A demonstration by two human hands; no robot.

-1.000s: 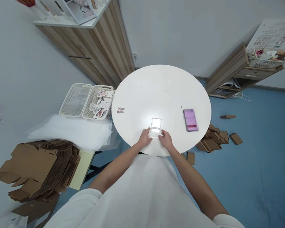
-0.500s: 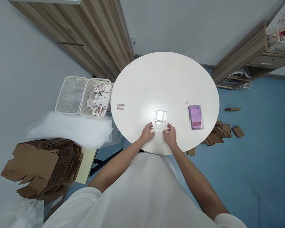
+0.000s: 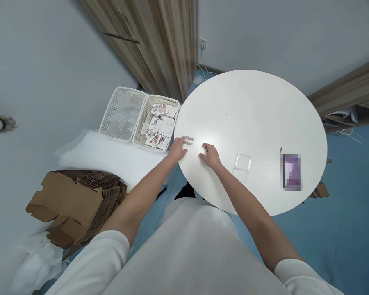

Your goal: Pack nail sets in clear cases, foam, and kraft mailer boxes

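On the left part of the white round table [image 3: 252, 110] lies a small sheet with two rows of little round pieces [image 3: 188, 141]. My left hand [image 3: 176, 150] is at the sheet's left edge, fingers apart, with nothing seen in its grasp. To the right of the sheet, my right hand [image 3: 210, 155] hovers with thumb and fingers apart, holding nothing that I can see. A clear, opened plastic case [image 3: 242, 162] rests flat further right, its lower half partly hard to make out against the white surface.
Two white baskets stand left of the table, one with clear plastic pieces [image 3: 123, 114], one with printed cards [image 3: 160, 125]. White foam sheets [image 3: 110, 157] and flattened cardboard boxes [image 3: 70, 200] lie nearer. A blurred purple object [image 3: 292, 172] is at the table's right.
Both hands have left the clear case and moved left to the sheet of round pieces. The view has turned left, so the table appears further right.
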